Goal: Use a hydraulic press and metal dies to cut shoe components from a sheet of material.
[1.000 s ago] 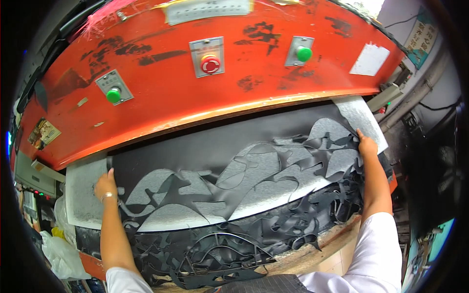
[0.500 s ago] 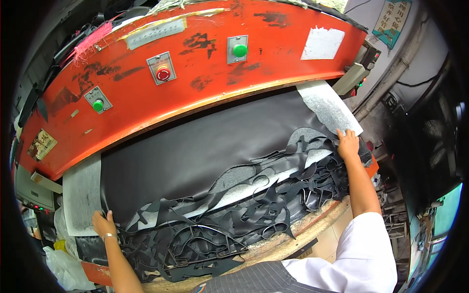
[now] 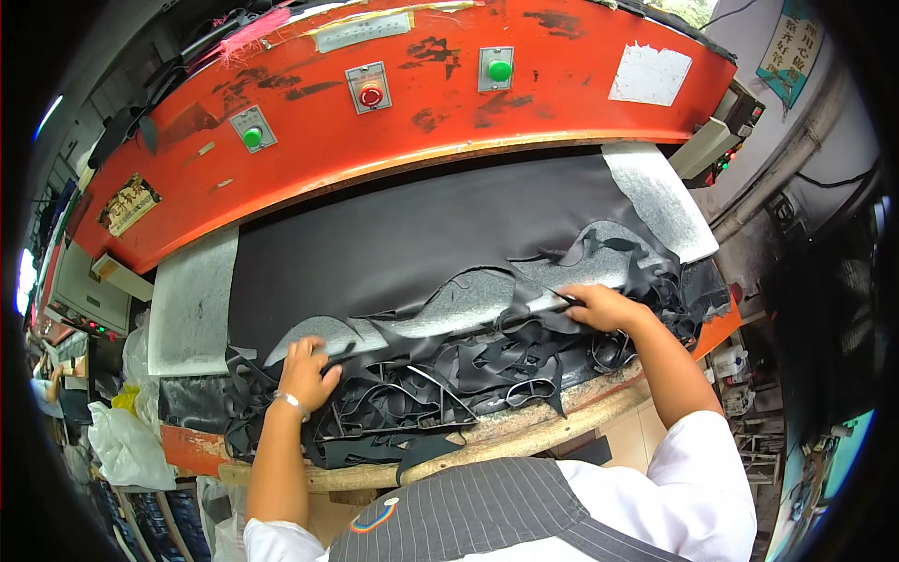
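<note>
A wide sheet of smooth black leather-like material [image 3: 403, 244] lies on a pale grey-white board [image 3: 192, 323] under the machine's edge. Its near edge has curved cut-outs where the board shows through. My right hand [image 3: 604, 309] pinches a thin black offcut strip [image 3: 536, 283] above that cut edge. To the left, my left hand [image 3: 307, 377] rests its spread fingers at the near edge of the board, beside loose scraps. Just in front of the board, tangled black offcuts [image 3: 468, 370] hang in a heap between both hands.
An orange-red press beam [image 3: 412, 112] spans the far side, with two green buttons and a red stop button [image 3: 371, 95]. A worn wooden rail [image 3: 524, 426] runs along the near edge. White plastic bags [image 3: 131, 445] sit at the left, and a control box [image 3: 716, 140] at the right.
Both hands have left the board's outer ends and moved inward. My right hand has taken hold of a strip. Several scraps along the cut edge have shifted nearer, baring more board.
</note>
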The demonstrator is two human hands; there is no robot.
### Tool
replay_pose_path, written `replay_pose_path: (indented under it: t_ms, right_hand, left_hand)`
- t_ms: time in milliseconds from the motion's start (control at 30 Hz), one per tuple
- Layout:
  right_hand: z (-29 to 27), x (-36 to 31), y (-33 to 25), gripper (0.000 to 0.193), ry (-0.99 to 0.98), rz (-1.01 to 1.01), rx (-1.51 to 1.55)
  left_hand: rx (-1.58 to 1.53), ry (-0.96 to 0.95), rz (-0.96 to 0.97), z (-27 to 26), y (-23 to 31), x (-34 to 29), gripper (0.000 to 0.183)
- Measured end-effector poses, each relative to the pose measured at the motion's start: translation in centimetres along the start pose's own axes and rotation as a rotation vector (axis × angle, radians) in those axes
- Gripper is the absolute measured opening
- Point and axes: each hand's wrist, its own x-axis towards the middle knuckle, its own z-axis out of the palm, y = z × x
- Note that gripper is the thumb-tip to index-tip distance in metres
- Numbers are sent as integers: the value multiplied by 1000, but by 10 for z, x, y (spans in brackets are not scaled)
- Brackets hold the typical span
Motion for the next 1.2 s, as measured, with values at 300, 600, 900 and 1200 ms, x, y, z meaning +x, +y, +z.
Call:
replay_pose_path:
  t_ms: [300,600,900,1200]
  right_hand:
    - [-21,-61,10,38,360,118,-220]
    - [-6,68,0,44,434,218,-405]
    - [8,66,4,20,376,5,-435]
    - [-18,-79,5,15,347,65,-438]
  left_hand:
    - [72,-147,-285,-49,25,-61,29]
    - [67,80,259,51,121,98,24]
    - [252,-71,-6,61,108,153,18]
    - [-386,-345,364,10,135,36,19]
